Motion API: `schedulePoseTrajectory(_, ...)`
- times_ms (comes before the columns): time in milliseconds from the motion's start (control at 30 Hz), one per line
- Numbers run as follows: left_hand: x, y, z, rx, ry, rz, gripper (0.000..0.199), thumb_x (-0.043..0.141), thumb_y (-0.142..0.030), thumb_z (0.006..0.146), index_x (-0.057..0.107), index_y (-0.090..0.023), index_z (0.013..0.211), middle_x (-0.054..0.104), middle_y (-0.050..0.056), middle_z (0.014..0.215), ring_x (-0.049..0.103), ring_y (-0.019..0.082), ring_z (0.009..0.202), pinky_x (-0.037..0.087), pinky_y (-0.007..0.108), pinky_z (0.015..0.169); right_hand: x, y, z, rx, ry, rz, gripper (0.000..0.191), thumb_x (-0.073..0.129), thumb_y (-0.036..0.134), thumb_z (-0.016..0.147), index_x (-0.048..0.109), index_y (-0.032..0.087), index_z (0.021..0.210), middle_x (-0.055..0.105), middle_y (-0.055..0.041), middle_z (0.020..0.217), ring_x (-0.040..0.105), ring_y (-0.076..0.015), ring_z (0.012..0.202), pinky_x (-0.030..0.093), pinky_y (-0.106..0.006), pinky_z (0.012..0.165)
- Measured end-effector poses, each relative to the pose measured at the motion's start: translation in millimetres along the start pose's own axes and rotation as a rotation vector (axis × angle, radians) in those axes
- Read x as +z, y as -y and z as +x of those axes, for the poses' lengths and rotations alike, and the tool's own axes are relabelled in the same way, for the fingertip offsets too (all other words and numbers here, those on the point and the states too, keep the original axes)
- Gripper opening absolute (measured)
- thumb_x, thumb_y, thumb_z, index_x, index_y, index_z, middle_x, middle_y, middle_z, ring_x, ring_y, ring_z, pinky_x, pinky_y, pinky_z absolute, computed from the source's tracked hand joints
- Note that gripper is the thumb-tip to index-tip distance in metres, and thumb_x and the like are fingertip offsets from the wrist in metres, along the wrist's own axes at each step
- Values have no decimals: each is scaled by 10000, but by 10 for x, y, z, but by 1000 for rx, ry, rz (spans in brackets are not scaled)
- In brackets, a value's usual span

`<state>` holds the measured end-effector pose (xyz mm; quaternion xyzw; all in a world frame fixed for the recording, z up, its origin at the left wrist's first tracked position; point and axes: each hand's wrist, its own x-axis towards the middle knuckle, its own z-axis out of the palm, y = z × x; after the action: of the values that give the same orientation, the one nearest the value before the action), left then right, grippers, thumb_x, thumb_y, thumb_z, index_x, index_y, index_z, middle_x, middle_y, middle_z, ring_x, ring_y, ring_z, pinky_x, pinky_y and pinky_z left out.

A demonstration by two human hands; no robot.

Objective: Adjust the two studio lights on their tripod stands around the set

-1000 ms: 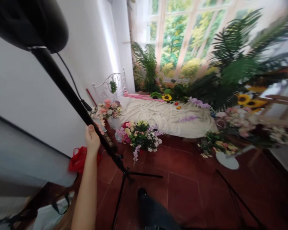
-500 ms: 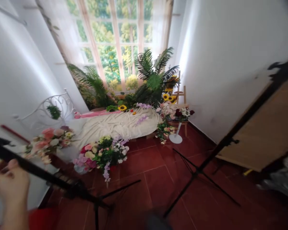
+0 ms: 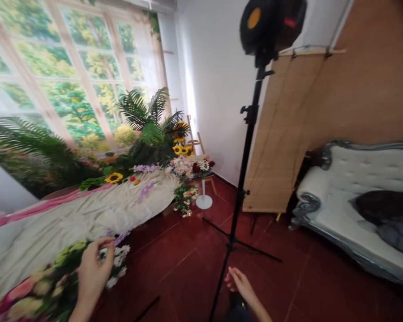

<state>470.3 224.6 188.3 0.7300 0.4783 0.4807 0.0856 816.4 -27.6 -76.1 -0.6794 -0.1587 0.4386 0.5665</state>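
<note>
My left hand (image 3: 93, 270) is raised over the flower arrangement (image 3: 36, 290) at the lower left. Its thumb and forefinger curl round until the tips meet, and white flowers (image 3: 121, 261) show behind the ring they form. Nothing can be seen in it. Low in the view, my right hand (image 3: 237, 282) is beside the lower part of a black light stand (image 3: 243, 172), with fingers loosely bent, partly apart and holding nothing visible. A round black lamp head (image 3: 272, 27) tops the stand, whose legs spread on the red floor.
A bed with a cream cloth (image 3: 97, 210) stands left, before a window backdrop (image 3: 67, 80) and palm leaves (image 3: 147, 129). Flowers on a white stand (image 3: 203, 202) are beyond the light stand. A bamboo blind (image 3: 275, 143) and a white sofa (image 3: 342, 223) are on the right.
The view has swung right, bringing the lamp head and sofa in. My left hand now appears over the flowers, away from the left-hand black pole. My right hand has come into view.
</note>
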Motion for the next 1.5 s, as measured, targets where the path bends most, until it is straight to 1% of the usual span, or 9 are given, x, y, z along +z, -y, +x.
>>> schedulePoseTrajectory(167,1905,-1779,121,224,169,-290,206,545,-395,844,597,-219,936,652,45,911,618,222,864,506,386,829,-1051,723,941,-280,12,84,610,565,813,640,550,203,668,659,-31,658,582,-129,516,410,-218,446)
schedulePoseTrajectory(333,3329,-3375,84,298,342,-477,210,508,-353,895,566,-201,1027,639,77,1012,620,210,953,495,385,892,-1863,1904,1907,-347,-75,153,588,553,781,696,526,195,734,586,28,556,473,-75,399,339,-172,368)
schedulePoseTrajectory(433,3911,-3878,54,335,364,-504,268,513,-349,901,526,-213,1132,605,92,1113,588,216,1059,458,411,973,-2114,2445,2408,-162,-84,114,480,431,642,881,503,194,724,528,47,474,428,-70,337,288,-156,318)
schedulePoseTrajectory(567,4475,-4131,145,208,358,-584,446,478,-397,922,392,-205,1314,516,146,1319,535,224,1205,435,434,1031,-2248,2660,2782,104,52,118,512,300,567,961,467,191,656,472,46,438,390,-65,298,238,-148,286)
schedulePoseTrajectory(733,4873,-4328,310,142,437,-643,481,394,-457,950,364,-218,1366,582,137,1286,584,215,1173,475,398,983,-2416,2630,2915,304,288,373,486,347,562,954,388,198,636,355,93,444,263,-27,296,139,-111,297)
schedulePoseTrajectory(867,4984,-4429,329,38,397,-591,476,329,-521,952,456,-228,1306,689,93,1049,676,198,860,533,342,764,-2532,2689,2981,444,440,482,466,408,535,943,358,203,619,321,103,437,220,-28,303,131,-113,291)
schedulePoseTrajectory(967,5038,-4418,309,36,366,-599,490,353,-529,944,447,-232,1321,691,90,1065,677,197,889,528,326,778,-2547,2719,3030,504,506,576,439,419,495,948,355,207,623,331,98,440,232,-32,315,168,-114,298)
schedulePoseTrajectory(1300,5149,-4400,248,85,303,-407,514,362,-488,950,399,-226,1392,702,75,924,670,213,745,508,327,699,-2474,2631,3146,485,450,700,389,371,395,977,325,220,633,336,87,432,247,-40,330,213,-120,321)
schedulePoseTrajectory(1500,5176,-4388,252,101,310,-426,510,353,-481,955,384,-229,1397,691,97,1009,673,211,762,509,317,687,-2452,2586,3185,462,431,708,384,368,392,978,298,227,639,314,96,436,219,-35,325,178,-119,310)
